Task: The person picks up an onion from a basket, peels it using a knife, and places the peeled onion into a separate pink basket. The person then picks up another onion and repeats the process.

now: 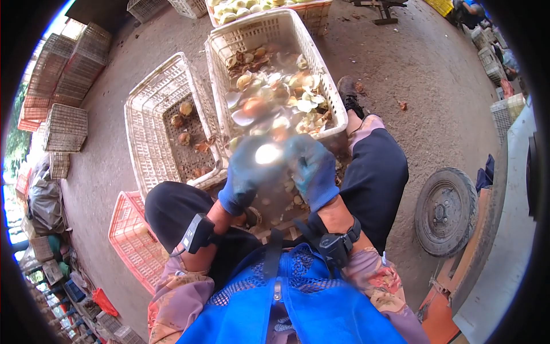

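Between the blue-gloved left hand (243,166) and right hand (312,169), just off the near end of a whitish crate (339,123), lies a rounded onion (267,153). Its surface is bright white, nearly glaring, and its outline is softened by blur. Whether the fingers of either hand are apart or clamped on it cannot be told. Crate contents: pale and brown peelings (309,102), with a blurred reddish-brown onion (255,107) among them. Adjacent crate (140,123): brown-skinned onions (186,108).
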The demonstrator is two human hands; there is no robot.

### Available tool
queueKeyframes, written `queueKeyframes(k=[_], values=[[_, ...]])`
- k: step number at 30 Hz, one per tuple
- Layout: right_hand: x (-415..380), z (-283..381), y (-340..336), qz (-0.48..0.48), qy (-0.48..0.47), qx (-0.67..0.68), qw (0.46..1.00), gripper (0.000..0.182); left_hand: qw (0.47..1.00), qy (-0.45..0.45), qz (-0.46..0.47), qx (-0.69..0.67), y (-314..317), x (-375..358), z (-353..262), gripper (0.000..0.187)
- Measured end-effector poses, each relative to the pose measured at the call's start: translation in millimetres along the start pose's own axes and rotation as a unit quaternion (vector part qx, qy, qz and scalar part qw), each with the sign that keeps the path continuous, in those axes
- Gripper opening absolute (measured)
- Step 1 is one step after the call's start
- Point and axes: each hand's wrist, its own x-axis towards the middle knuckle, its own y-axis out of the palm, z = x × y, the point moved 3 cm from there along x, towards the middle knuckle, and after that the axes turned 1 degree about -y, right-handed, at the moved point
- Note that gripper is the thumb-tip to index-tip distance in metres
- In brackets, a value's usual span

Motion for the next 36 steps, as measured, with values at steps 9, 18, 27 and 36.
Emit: queueKeyframes(k=[9, 18, 27, 36], values=[[-14.7, -30.9, -14.3, -0.018, 0.227, 0.019, 0.974, 0.02, 0.935, 0.299, -0.01, 0.189, -3.6, -0.9, -17.2, 0.02], [-11.6, 14.5, -11.6, 0.031, 0.057, -0.07, 0.995, 0.029, 0.97, 0.182, 0.009, 0.159, -21.7, -3.6, -7.0, 0.045], [-23.7, -23.5, 9.3, 0.147, 0.192, 0.336, 0.91, 0.035, 0.915, 0.29, 0.006, 0.28, -31.6, 0.4, 15.1, 0.045], [-6.8, 15.3, -0.6, 0.116, 0.023, -0.013, 0.993, 0.014, 0.983, 0.143, -0.035, 0.107, -20.4, 10.2, 5.6, 0.048]])
